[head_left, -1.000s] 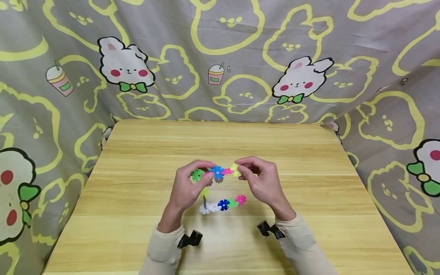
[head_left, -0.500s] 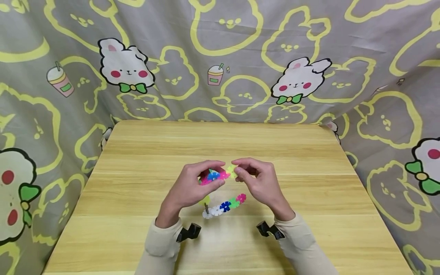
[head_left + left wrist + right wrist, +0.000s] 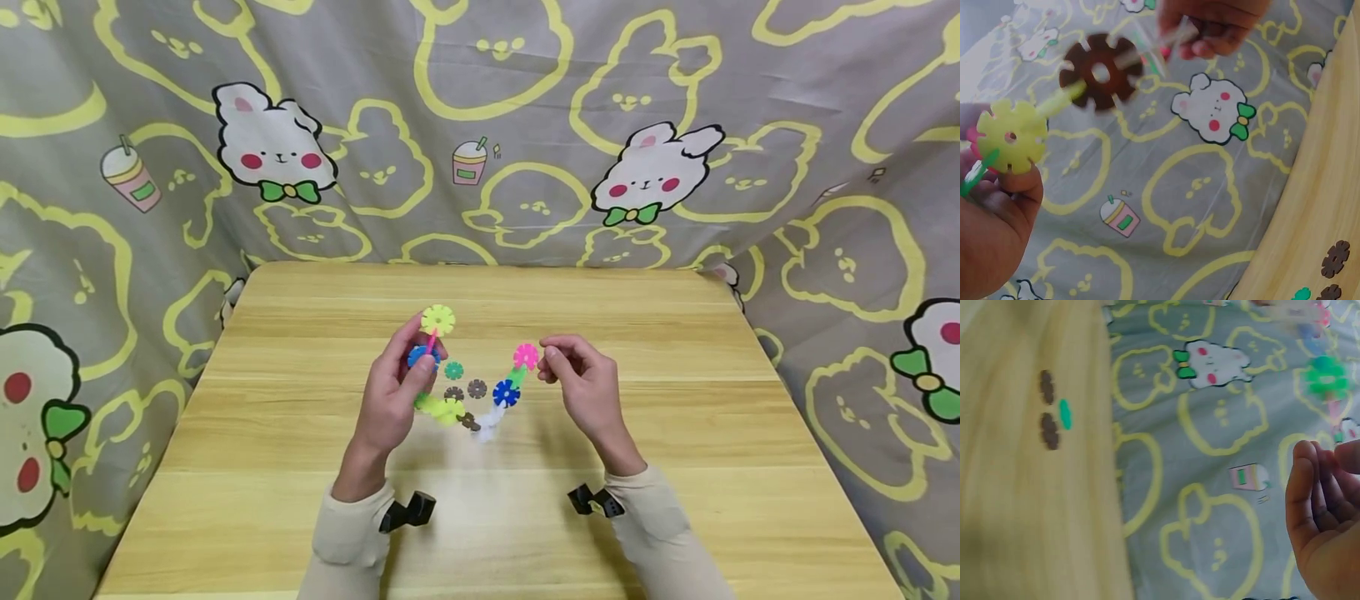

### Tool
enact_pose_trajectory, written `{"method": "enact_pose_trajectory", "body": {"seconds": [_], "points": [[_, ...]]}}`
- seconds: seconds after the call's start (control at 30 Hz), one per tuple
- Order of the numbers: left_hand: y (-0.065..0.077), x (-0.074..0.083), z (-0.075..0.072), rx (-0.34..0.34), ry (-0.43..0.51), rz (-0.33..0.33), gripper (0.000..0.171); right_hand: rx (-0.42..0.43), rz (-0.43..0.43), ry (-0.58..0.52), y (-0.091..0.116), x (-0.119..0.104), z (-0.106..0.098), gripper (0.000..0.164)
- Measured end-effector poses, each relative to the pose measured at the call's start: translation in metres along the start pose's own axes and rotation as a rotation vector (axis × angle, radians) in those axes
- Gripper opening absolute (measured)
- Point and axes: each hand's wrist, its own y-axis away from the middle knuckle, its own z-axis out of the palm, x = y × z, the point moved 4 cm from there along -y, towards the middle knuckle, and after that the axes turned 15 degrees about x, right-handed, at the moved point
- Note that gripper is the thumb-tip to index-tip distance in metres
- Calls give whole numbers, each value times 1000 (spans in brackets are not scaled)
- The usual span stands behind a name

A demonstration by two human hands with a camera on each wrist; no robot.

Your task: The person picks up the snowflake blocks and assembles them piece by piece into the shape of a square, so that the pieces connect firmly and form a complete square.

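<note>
My left hand (image 3: 390, 400) grips a chain of interlocked plastic snowflake discs, thumb over a blue disc (image 3: 420, 357). A yellow disc (image 3: 438, 320) tops that end, above an edge-on pink disc. Under the hand the chain bends into a U through yellow, brown (image 3: 1100, 72) and white discs, then up through a dark blue disc (image 3: 506, 393) and a green one to a pink disc (image 3: 526, 357). My right hand (image 3: 585, 379) has its fingertips right beside this pink disc. Its fingers are loosely bent; in the right wrist view nothing shows between them.
Loose on the wooden table (image 3: 637, 333) lie a green disc (image 3: 453, 370) and two brown discs (image 3: 477, 388), behind the chain's bend. A patterned cloth (image 3: 480, 108) hangs around the table's back and sides.
My right hand has let go of the yellow disc and shifted slightly right. My left hand has turned the chain, so its yellow end stands up and its pink end has risen beside my right hand.
</note>
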Motion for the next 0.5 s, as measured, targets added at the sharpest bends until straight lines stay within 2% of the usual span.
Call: {"method": "enact_pose_trajectory", "body": {"seconds": [0.07, 0.2, 0.37, 0.5], "points": [[-1, 0, -1, 23, 71, -19, 36, -34, 44, 56, 0, 12, 4, 15], [-1, 0, -2, 109, 142, 1, 30, -204, 87, 268, 4, 41, 19, 14], [3, -5, -4, 230, 91, 29, 30, -464, -44, 544, 21, 70, 49, 26], [7, -8, -4, 281, 39, 15, 42, -567, -189, 707, 33, 83, 67, 37]]}}
